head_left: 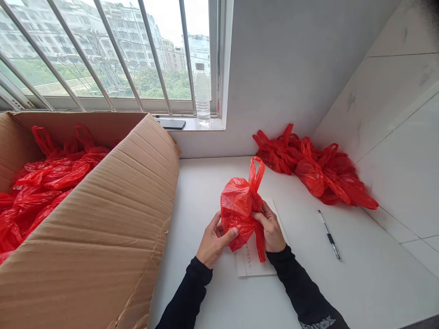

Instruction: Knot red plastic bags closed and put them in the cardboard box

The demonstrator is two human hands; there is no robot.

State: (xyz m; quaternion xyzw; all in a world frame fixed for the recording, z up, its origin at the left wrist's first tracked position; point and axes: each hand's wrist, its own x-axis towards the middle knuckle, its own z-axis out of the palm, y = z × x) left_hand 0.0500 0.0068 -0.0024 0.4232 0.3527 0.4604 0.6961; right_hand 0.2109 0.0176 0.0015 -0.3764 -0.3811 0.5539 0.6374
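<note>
A red plastic bag (238, 203), knotted and with its handle loop sticking up, is held above the white table (202, 183). My left hand (214, 240) grips its lower left side, thumb on the front. On the right, my right hand (270, 226) pinches it near the knot, and one loose strip hangs down beside that hand. Under the bag lies a white sheet of paper (255, 269) with small handwriting, partly covered by the bag and my right hand. What the bag contains is hidden.
A large cardboard box (133, 192) of red bags (58, 176) stands at the left. More red bags (315, 169) lie against the wall, back right. A pen (329, 235) rests on the table's right side. The sill bears a bottle (202, 98) and a phone (172, 124).
</note>
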